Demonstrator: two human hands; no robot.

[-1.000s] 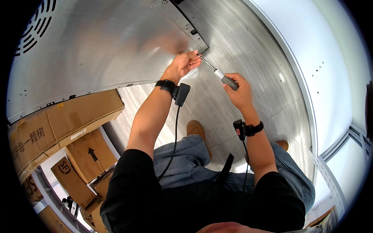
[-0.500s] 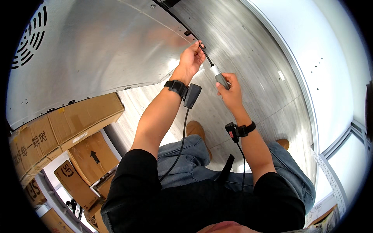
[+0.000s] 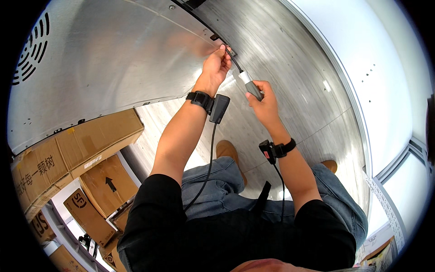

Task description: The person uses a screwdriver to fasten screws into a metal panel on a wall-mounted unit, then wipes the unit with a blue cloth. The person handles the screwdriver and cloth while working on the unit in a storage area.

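My right hand is closed round the grey and white handle of a screwdriver. Its thin dark shaft slants up and left to the edge of a large silver metal cabinet. Close to the far end of that shaft, the fingers of my left hand are pinched together at the cabinet's edge. The screwdriver's tip, and any screw under it, is hidden by those fingers. A dark slotted opening lies in the edge just beyond my left fingertips.
Cardboard boxes are stacked at the lower left beside the cabinet. A white curved panel with a metal rail stands at the right. Between them runs a grey wood-look floor. Cables hang from bands on both wrists.
Both hands and the screwdriver have shifted slightly up and left along the cabinet edge. The grips look the same as before.
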